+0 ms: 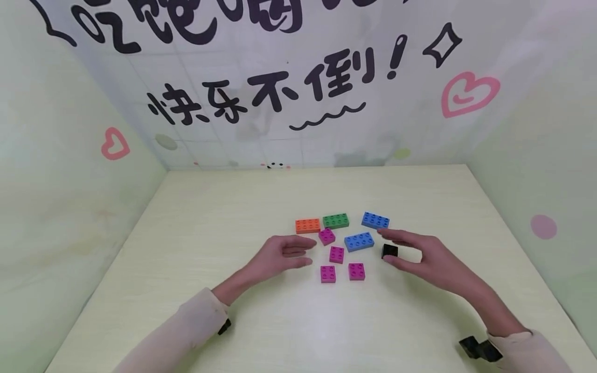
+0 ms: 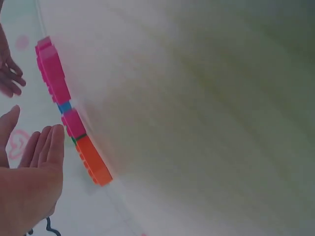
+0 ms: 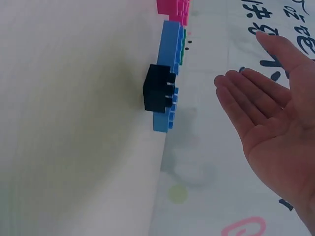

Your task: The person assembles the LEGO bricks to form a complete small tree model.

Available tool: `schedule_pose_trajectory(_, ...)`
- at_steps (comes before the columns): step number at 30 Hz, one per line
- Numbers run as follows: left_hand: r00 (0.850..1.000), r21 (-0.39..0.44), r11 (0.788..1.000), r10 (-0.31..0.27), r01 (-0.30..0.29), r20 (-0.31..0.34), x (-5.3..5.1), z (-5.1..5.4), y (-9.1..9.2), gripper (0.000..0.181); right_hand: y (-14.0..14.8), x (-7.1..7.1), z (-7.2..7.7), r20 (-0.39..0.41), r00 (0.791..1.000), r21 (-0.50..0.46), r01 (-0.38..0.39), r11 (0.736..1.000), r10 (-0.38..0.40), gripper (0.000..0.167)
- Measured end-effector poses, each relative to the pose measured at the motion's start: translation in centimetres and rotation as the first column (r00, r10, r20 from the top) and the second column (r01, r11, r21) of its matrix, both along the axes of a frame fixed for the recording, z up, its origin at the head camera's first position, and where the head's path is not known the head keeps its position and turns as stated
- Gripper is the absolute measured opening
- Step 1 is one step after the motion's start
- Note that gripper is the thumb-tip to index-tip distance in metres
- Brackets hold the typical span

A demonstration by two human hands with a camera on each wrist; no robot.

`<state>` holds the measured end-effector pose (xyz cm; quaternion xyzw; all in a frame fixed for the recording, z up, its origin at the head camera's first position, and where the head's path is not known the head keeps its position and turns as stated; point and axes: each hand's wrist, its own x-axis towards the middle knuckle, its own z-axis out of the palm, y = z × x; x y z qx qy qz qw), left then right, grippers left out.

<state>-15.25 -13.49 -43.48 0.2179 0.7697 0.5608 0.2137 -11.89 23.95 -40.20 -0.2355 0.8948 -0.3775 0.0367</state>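
My left hand (image 1: 284, 255) is beside the left of the brick group, fingers nearly straight, holding nothing. The orange brick (image 1: 308, 226) and a magenta brick (image 1: 327, 237) are nearest to it. On the right, my right hand (image 1: 431, 261) hovers with thumb and fingers spread around a black brick (image 1: 390, 250). In the right wrist view that hand (image 3: 278, 113) stands apart from the black brick (image 3: 157, 88), its palm bare. Two blue bricks (image 1: 359, 242), a green brick (image 1: 336, 220) and several magenta ones (image 1: 356, 271) lie between the hands.
The pale table (image 1: 224, 207) ends at a printed back wall (image 1: 261, 140) with dark lettering. Side walls (image 1: 51, 207) stand left and right. Small black devices (image 1: 480, 348) are fixed at both sleeves.
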Motion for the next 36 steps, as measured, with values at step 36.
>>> schedule_pose_trajectory(36, 0.999, -0.045, 0.998, 0.051, -0.051, -0.008, 1.8, -2.9, 3.5, 0.036, -4.5, -0.6, -5.1, 0.206, 0.976, -0.153, -0.044, 0.987, 0.075, 0.044)
